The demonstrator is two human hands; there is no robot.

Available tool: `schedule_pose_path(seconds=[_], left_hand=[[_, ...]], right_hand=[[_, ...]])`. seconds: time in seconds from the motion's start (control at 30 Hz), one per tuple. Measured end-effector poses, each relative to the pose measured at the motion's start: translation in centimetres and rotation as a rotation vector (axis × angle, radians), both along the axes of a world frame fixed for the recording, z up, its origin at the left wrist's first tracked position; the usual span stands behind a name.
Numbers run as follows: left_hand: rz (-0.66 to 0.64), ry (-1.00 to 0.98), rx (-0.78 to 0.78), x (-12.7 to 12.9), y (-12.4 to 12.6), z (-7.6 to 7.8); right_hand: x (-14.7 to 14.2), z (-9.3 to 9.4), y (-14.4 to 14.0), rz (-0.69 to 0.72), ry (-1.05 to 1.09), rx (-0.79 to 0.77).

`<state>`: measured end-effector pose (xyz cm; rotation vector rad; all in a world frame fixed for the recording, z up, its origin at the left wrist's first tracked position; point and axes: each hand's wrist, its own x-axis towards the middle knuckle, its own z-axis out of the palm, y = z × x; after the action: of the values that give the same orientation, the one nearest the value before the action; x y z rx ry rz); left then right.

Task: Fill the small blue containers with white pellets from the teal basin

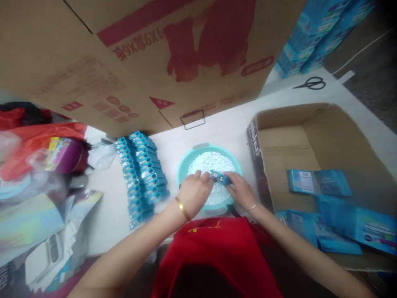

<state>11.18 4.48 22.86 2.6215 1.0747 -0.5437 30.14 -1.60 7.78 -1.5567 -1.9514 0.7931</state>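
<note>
My right hand (241,191) pinches a small blue box (220,177) over the teal bowl (186,165) of white pellets (211,162) on the bench (229,128); my left hand (194,192) curls into the pellets beside it, touching the box's left end.

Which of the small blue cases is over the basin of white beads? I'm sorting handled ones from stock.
The small blue case held between both hands; the others lie stacked in rows left of the basin.

Small blue case (220,177), seemingly level, above teal basin (186,163) of white pellets (211,162).
</note>
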Motion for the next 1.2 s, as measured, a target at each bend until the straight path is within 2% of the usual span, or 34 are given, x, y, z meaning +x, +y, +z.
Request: schedule_pose_path(seconds=[0.07, 0.13, 0.23, 0.3, 0.37, 0.43, 0.53, 0.63, 0.7, 0.8, 0.9, 1.0, 1.2], left_hand=[[0.063, -0.058, 0.017, -1.4, 0.6, -1.5], [0.186, -0.109, 0.035, -3.1, 1.2, -4.4], [0.352, -0.078, -0.030, -4.6, 1.3, -10.7], [0.372, -0.040, -0.135, -4.4, 0.4, -14.9], [0.366, -0.120, -0.253, -3.5, -1.1, -18.1], [0.369, -0.265, -0.356, -2.3, -2.8, -20.0], [0.404, -0.397, -0.445, -1.6, -4.5, -20.9], [0.432, -0.462, -0.479, -2.6, -4.7, -20.2], [0.455, -0.566, -0.516, -3.9, -4.3, -18.8], [0.469, -0.725, -0.537, -5.7, -3.1, -15.4], [0.420, -0.753, -0.492, -6.8, -1.6, -11.1], [0.332, -0.647, -0.393, -6.4, -0.1, -7.2], [0.148, -0.101, -0.171, -1.9, 0.4, -1.6]], right_hand=[[0.5, -0.5, 0.0, -0.010, -0.010, -0.001], [1.1, -0.7, 0.1, -0.036, -0.012, -0.006], [1.9, -0.5, 0.3, -0.110, 0.018, -0.027], [2.3, 0.0, 0.6, -0.168, 0.058, -0.064], [2.4, 0.4, 0.9, -0.218, 0.124, -0.137], [2.2, 0.7, 1.1, -0.252, 0.237, -0.234], [1.8, 0.8, 1.3, -0.291, 0.450, -0.349], [1.6, 0.8, 1.3, -0.326, 0.513, -0.352], [1.7, 0.7, 1.1, -0.345, 0.457, -0.295], [1.9, 0.6, 0.8, -0.337, 0.331, -0.194], [1.8, 0.1, 0.4, -0.249, 0.219, -0.122], [1.2, -0.3, 0.0, -0.119, 0.148, -0.075], [-0.7, -0.1, -0.5, -0.015, 0.074, -0.013]])
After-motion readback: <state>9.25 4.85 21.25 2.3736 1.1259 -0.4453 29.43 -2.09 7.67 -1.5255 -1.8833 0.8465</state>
